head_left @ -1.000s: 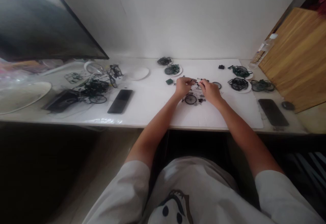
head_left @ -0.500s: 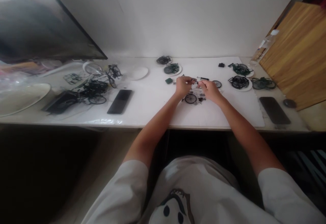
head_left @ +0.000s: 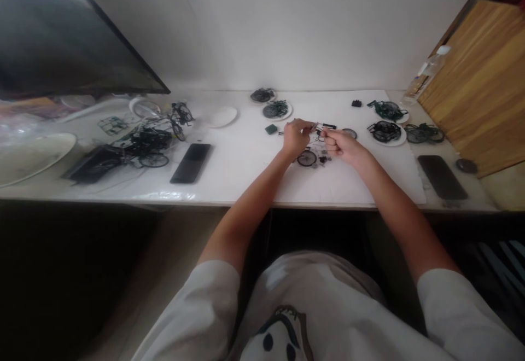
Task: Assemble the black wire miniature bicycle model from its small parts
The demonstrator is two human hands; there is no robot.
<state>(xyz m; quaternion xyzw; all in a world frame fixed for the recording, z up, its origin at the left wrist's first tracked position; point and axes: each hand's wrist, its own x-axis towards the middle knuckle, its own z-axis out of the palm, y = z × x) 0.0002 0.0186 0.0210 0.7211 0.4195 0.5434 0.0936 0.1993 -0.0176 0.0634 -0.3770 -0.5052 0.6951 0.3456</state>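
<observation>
Small part (head_left: 315, 127) in left hand (head_left: 296, 138)

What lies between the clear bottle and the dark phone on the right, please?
In the head view, a dark bicycle-like model lies between the clear bottle and the dark phone on the right.

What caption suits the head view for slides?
Left hand and right hand pinch tiny parts near a miniature bicycle wheel.
</observation>
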